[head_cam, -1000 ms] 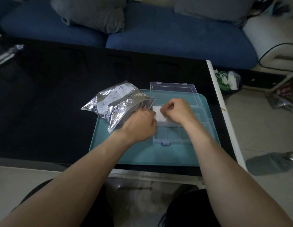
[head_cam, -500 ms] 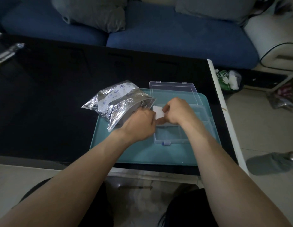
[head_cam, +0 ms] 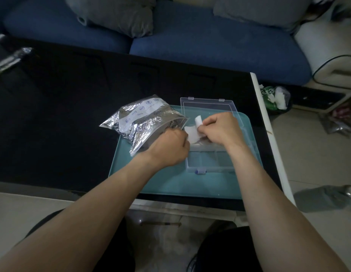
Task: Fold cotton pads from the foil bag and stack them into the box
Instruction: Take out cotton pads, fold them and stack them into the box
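A white cotton pad is held between both hands, just above the far-left part of the clear plastic box, which stands open on the teal tray. The right hand is curled, w/ thumb and fingers pinching the pad's upper edge, which is bent over. The left hand is also curled, and the pad's lower left side seems to be pinched by it, but its fingertips are hidden. The foil bag lies just beside the left hand, partly on the tray, its mouth open toward the box. Risk, as judged: the fold can be made crooked if one edge is let go too early, so the pad would spring open. The bag could also be pushed by the left wrist.
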The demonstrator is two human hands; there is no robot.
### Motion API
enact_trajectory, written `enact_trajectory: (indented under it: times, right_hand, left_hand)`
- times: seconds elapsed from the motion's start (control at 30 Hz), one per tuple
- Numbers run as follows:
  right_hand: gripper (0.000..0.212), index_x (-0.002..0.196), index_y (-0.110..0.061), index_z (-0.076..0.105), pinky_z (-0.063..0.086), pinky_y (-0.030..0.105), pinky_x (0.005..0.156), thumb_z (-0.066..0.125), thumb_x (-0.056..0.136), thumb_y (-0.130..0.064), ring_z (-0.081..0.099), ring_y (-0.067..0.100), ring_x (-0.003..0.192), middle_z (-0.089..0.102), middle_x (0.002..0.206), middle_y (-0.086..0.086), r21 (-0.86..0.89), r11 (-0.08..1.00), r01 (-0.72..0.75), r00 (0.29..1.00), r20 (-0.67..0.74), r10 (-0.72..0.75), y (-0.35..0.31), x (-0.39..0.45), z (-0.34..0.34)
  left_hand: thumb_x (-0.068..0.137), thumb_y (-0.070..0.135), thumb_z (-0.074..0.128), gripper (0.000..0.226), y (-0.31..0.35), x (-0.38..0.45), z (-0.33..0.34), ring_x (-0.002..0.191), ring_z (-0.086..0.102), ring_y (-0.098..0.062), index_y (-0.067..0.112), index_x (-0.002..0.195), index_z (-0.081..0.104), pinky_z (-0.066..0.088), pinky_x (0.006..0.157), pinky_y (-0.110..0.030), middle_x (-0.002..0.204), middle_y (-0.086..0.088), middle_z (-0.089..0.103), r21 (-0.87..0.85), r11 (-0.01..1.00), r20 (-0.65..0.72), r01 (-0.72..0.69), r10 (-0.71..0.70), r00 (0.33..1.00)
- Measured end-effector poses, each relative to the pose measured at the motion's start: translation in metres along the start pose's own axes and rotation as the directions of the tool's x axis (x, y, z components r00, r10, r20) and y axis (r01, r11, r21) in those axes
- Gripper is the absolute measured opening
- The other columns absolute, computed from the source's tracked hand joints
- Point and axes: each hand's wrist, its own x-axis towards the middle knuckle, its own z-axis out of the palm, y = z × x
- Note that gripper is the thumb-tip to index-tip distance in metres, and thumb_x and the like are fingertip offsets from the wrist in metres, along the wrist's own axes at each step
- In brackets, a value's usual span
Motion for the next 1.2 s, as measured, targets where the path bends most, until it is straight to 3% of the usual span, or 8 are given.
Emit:
enact_trajectory:
  times: [0.13,0.27,0.4,0.6,0.8,0.97,1.1,1.2]
  right_hand:
    - [0.003,0.089,-0.019,0.075,0.052,0.026,0.073,0.076,0.086,-0.018,0.069,0.013,0.078,0.072,0.084,-0.004,-0.085,0.996,-0.019,0.997,0.073,0.025,0.003,-0.003,0.001]
    - [0.009,0.083,-0.023,0.071,0.056,0.024,0.071,0.074,0.086,-0.016,0.074,0.008,0.071,0.076,0.083,-0.003,0.063,0.997,-0.039,0.999,0.013,0.039,0.006,-0.002,-0.004]
    - [0.014,0.096,-0.018,0.07,0.052,0.021,0.059,0.077,0.085,-0.015,0.072,0.006,0.061,0.074,0.08,-0.003,0.275,0.959,-0.064,0.997,-0.011,0.07,0.004,-0.003,-0.008]
    - [0.017,0.093,-0.013,0.067,0.044,0.023,0.051,0.08,0.082,-0.018,0.064,0.007,0.046,0.072,0.063,0.002,0.184,0.962,-0.204,0.973,0.146,0.178,0.012,-0.002,0.015]
    - [0.033,0.063,-0.01,0.067,0.043,0.028,0.053,0.075,0.082,-0.035,0.061,0.027,0.063,0.065,0.063,0.006,-0.211,0.976,-0.056,0.998,-0.053,0.046,0.011,0.001,0.028]
    - [0.028,0.071,-0.016,0.068,0.045,0.029,0.061,0.076,0.084,-0.039,0.061,0.021,0.07,0.064,0.071,-0.002,-0.401,0.911,0.101,0.98,-0.117,-0.16,0.009,0.002,0.028]
    - [0.017,0.101,-0.021,0.076,0.047,0.029,0.079,0.077,0.084,-0.023,0.059,0.017,0.092,0.063,0.096,-0.003,-0.335,0.878,0.342,0.938,0.074,-0.337,0.008,0.003,0.021]
    - [0.017,0.104,-0.017,0.079,0.052,0.036,0.091,0.073,0.088,-0.018,0.064,0.022,0.1,0.072,0.105,0.004,-0.343,0.854,0.392,0.918,0.203,-0.34,0.014,0.006,0.025]
  left_hand:
    - [0.091,0.025,0.05,0.035,0.0,-0.002,0.001,0.095,0.061,-0.041,0.006,0.118,0.062,0.052,0.086,-0.044,0.101,-0.021,0.069,0.025,1.0,0.0,-0.005,0.005,1.0]
    - [0.081,0.037,0.035,0.049,-0.001,-0.003,0.0,0.103,0.055,-0.037,0.008,0.105,0.066,0.047,0.095,-0.045,0.107,-0.017,0.064,0.102,0.995,0.086,-0.023,0.014,0.996]
    - [0.085,0.038,0.037,0.038,-0.002,-0.004,0.001,0.111,0.051,-0.037,0.011,0.095,0.062,0.042,0.101,-0.047,0.111,-0.018,0.059,0.124,0.992,0.121,-0.012,-0.003,0.993]
    - [0.091,0.021,0.051,0.021,0.001,-0.003,-0.002,0.076,0.064,-0.037,0.006,0.083,0.063,0.053,0.068,-0.038,0.082,-0.017,0.069,0.015,1.0,-0.058,0.017,-0.016,0.998]
    - [0.093,0.02,0.052,0.021,0.004,-0.003,-0.011,0.074,0.068,-0.028,0.011,0.099,0.07,0.051,0.063,-0.031,0.083,-0.009,0.073,-0.031,0.998,-0.184,0.059,-0.063,0.981]
    - [0.095,0.023,0.051,0.024,0.01,-0.009,-0.024,0.07,0.064,-0.034,0.006,0.085,0.065,0.046,0.057,-0.034,0.075,-0.013,0.068,0.04,0.997,-0.152,0.068,-0.061,0.986]
    - [0.099,0.033,0.051,0.045,0.01,-0.021,-0.04,0.05,0.052,-0.027,0.008,0.061,0.054,0.031,0.047,-0.031,0.054,-0.008,0.054,0.039,0.999,-0.162,0.037,-0.03,0.986]
    - [0.1,0.04,0.05,0.053,0.011,-0.028,-0.054,0.045,0.049,-0.024,0.007,0.058,0.055,0.04,0.046,-0.037,0.049,-0.007,0.053,-0.062,0.997,-0.396,-0.053,0.025,0.918]
